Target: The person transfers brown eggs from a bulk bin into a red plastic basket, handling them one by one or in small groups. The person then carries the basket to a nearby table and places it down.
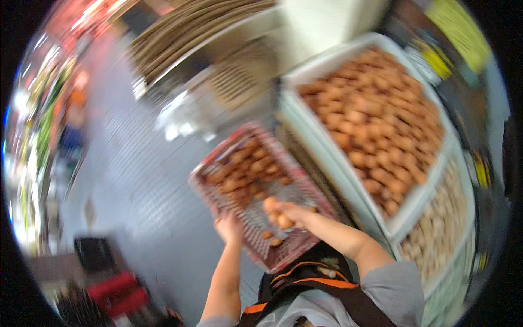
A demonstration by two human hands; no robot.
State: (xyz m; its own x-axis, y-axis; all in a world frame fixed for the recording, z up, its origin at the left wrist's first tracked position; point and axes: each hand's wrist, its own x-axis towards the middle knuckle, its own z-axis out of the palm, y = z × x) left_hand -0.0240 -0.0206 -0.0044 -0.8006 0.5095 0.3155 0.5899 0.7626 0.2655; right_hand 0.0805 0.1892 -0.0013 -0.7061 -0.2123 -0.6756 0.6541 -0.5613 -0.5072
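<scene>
Before me is a red plastic basket (267,261) with slotted sides, its far half holding many brown eggs (241,167). My left hand (229,225) grips the basket's left rim. Inside the near half of the basket, my right hand (291,214) holds several brown eggs (282,220) in its fingers. A few more loose eggs (271,239) lie on the basket's floor near my body. The picture is blurred, so the exact finger contact is hard to see.
To the right stands a large white bin (335,143) heaped with brown eggs, beside another bin of pale, small items (437,220). Stacked brown cardboard (196,32) and a clear plastic bag (188,116) lie beyond the basket. A red object (118,294) is at lower left.
</scene>
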